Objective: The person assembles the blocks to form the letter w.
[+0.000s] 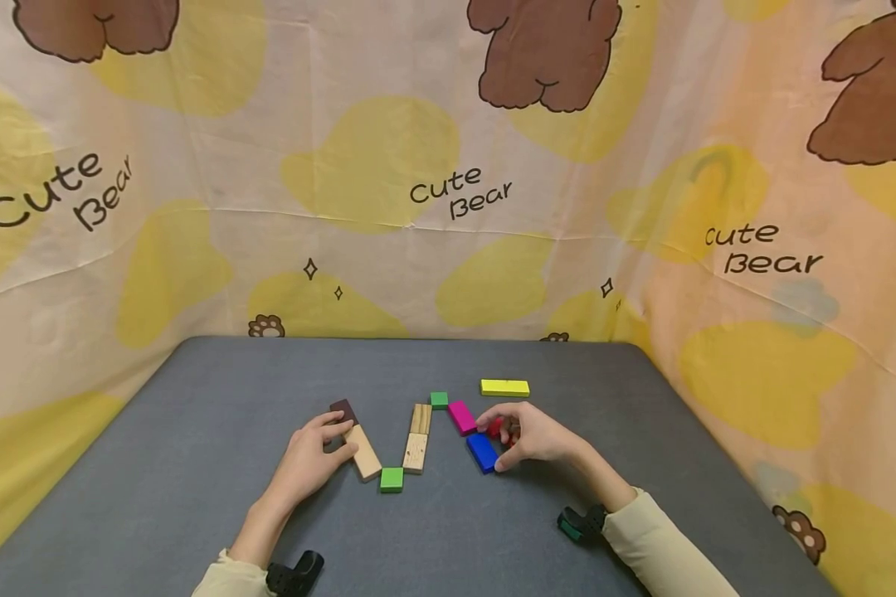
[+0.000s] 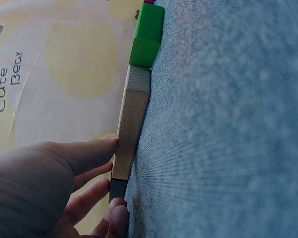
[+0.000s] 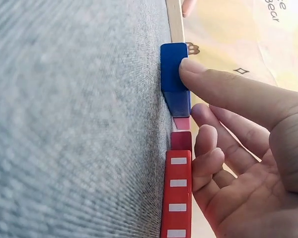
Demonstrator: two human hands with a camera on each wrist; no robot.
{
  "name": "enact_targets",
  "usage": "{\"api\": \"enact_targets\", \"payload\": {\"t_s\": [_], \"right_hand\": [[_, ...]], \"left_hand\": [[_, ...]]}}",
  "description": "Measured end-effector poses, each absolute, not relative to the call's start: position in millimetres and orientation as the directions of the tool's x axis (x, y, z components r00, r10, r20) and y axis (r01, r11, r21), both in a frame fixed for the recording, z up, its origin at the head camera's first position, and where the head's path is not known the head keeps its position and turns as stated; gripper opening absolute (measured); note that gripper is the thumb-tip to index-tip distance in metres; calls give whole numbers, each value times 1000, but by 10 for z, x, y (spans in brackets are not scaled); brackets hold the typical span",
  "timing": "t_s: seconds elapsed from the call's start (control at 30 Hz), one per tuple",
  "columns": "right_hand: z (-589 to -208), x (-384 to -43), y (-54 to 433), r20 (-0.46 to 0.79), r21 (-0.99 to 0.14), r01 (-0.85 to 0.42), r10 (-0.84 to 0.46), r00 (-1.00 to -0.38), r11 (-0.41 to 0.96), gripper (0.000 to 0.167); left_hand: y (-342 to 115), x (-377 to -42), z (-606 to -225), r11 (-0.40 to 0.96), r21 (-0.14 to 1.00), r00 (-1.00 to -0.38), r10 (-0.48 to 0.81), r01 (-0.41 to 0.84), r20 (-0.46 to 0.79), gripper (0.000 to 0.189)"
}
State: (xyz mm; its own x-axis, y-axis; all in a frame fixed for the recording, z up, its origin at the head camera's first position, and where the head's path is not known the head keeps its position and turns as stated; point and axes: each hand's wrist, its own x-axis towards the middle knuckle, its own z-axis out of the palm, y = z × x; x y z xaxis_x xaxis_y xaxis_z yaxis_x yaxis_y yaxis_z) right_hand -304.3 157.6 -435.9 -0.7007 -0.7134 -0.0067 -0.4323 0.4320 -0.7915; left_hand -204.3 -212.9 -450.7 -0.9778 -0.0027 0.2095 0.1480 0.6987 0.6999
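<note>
Wooden blocks lie in a zigzag on the table. My left hand (image 1: pixel 315 458) rests over the dark brown block (image 1: pixel 346 410) and the plain wood block (image 1: pixel 362 453). Its thumb touches the plain wood block's edge, and other fingertips touch the dark brown one (image 2: pixel 117 188). My right hand (image 1: pixel 533 435) pinches the blue block (image 1: pixel 482 453), thumb at its near end and index finger at its far end, beside the magenta block (image 1: pixel 461 417). Under the right hand, partly hidden, lies a red block (image 3: pixel 178 193) with white rectangles.
A green block (image 1: pixel 392 480) joins the plain wood block to two more wood-coloured blocks (image 1: pixel 416 452). Another green block (image 1: pixel 438 400) sits at their far end. Farther back lies a yellow block (image 1: pixel 504 387). A printed cloth (image 1: pixel 373 166) hangs behind the grey table (image 1: pixel 194 464).
</note>
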Motion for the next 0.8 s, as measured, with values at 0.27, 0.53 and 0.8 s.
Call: {"api": "enact_targets", "payload": {"t_s": [0.27,0.53,0.8], "right_hand": [[-4354,-3037,1572,3,-799,-425,-704,-710,425,55],[-4345,-3023,1556,10,-806,-422,-702,-712,416,56],[-4377,-3032,1554,16,-819,-409,-696,-718,403,54]], "left_hand": [[-2141,-2036,-4499,707,694,-981,-4,134,194,44],[-2137,-2026,-4484,704,698,-982,-3,133,190,44],[-2132,-2025,-4485,700,701,-981,-4,135,194,43]]}}
